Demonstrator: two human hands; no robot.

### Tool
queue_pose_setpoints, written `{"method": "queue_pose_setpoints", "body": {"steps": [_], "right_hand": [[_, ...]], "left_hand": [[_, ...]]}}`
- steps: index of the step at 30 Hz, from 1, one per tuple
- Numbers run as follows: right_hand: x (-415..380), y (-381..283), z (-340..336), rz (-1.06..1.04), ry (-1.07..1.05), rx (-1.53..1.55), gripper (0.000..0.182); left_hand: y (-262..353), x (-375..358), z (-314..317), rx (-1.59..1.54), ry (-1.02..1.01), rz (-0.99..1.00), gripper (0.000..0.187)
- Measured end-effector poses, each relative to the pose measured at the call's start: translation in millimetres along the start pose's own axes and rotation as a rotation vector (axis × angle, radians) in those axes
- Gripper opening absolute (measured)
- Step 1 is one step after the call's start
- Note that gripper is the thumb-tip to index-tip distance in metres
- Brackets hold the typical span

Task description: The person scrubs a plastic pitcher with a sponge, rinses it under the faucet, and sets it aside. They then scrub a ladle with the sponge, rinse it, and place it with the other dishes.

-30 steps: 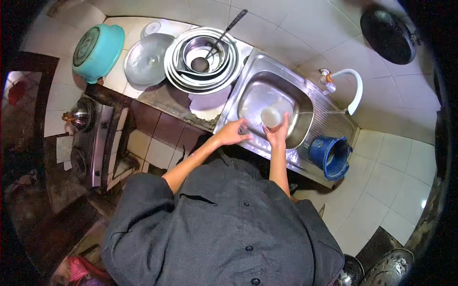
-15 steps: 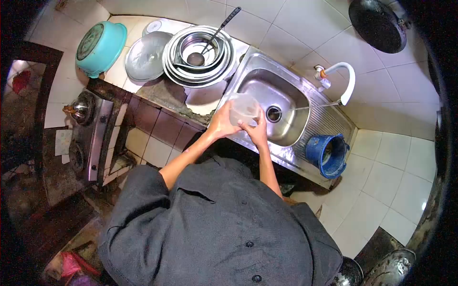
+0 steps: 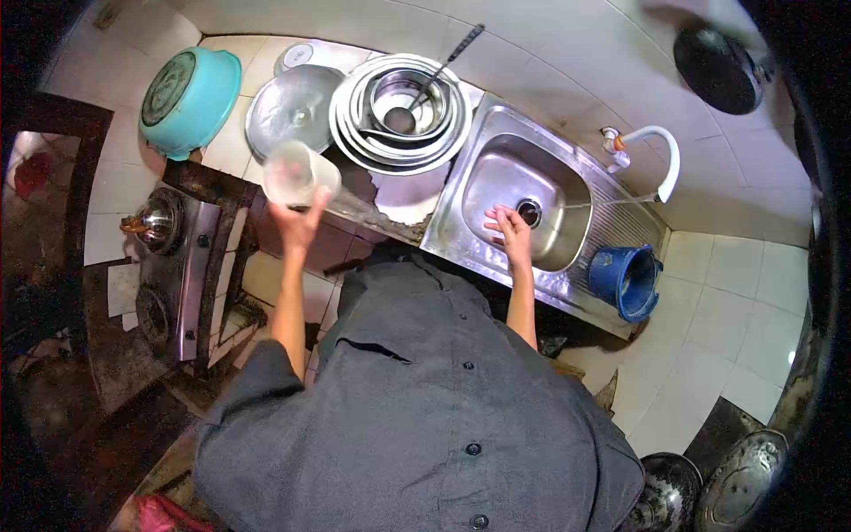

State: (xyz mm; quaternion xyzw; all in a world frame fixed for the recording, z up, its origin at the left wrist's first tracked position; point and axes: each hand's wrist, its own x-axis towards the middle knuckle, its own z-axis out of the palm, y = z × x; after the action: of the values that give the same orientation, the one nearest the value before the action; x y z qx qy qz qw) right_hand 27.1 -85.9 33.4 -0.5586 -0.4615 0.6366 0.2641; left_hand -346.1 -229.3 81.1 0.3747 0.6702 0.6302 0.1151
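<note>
A translucent plastic container (image 3: pixel 292 175), somewhat blurred, is gripped in my left hand (image 3: pixel 300 219) over the counter's front edge, just in front of a round metal lid (image 3: pixel 288 111). My right hand (image 3: pixel 511 232) hangs above the near side of the steel sink (image 3: pixel 496 164), its fingers apart and holding nothing. A thin stream of water runs from the white curved faucet (image 3: pixel 669 160) toward the drain (image 3: pixel 529 212).
Stacked metal bowls (image 3: pixel 350 133) with a black-handled ladle (image 3: pixel 443 66) stand left of the sink. A blue bucket (image 3: pixel 612 277) sits on the drainboard. At the far left are a turquoise basin (image 3: pixel 217 102) and a gas stove (image 3: pixel 188 284). A dark pan (image 3: pixel 716 71) hangs on the wall.
Both hands held the container at the sink's left edge before. My left hand has carried it leftward, while my right hand has let go and is over the sink.
</note>
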Motion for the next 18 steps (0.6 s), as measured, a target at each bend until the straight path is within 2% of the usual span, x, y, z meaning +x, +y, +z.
{"method": "queue_pose_setpoints", "body": {"steps": [3,5,6,8,12,14,16,18], "right_hand": [[4.7,5.0,20.9,0.024,-0.009,-0.023,0.035],[5.9,-1.0,36.3,0.049,-0.021,-0.041,0.035],[7.2,-1.3,42.9,0.052,-0.012,-0.044,0.035],[9.8,-3.3,54.7,0.028,-0.045,-0.06,0.035],[2.1,-3.2,69.0,0.057,-0.057,-0.049,0.036],[-3.5,-3.8,67.2,0.086,-0.046,-0.055,0.035],[-6.5,-2.2,62.3,0.1,-0.03,-0.046,0.035],[-7.0,2.6,55.2,0.1,0.01,-0.045,0.035]], "left_hand": [[-66.9,63.4,-35.1,0.065,0.092,0.021,0.086],[-90.5,102.3,-45.2,0.298,0.073,-0.11,0.082],[-97.8,116.0,-48.1,0.292,0.066,-0.114,0.082],[-97.2,144.9,-48.9,0.542,-0.039,-0.288,0.082],[-140.1,175.3,-43.4,0.741,-0.173,-0.26,0.09],[-147.0,183.8,-37.9,0.688,-0.229,-0.235,0.093],[-147.0,189.6,-32.1,0.739,-0.297,-0.359,0.093],[-171.4,193.2,-26.8,0.68,-0.285,-0.299,0.094]]}}
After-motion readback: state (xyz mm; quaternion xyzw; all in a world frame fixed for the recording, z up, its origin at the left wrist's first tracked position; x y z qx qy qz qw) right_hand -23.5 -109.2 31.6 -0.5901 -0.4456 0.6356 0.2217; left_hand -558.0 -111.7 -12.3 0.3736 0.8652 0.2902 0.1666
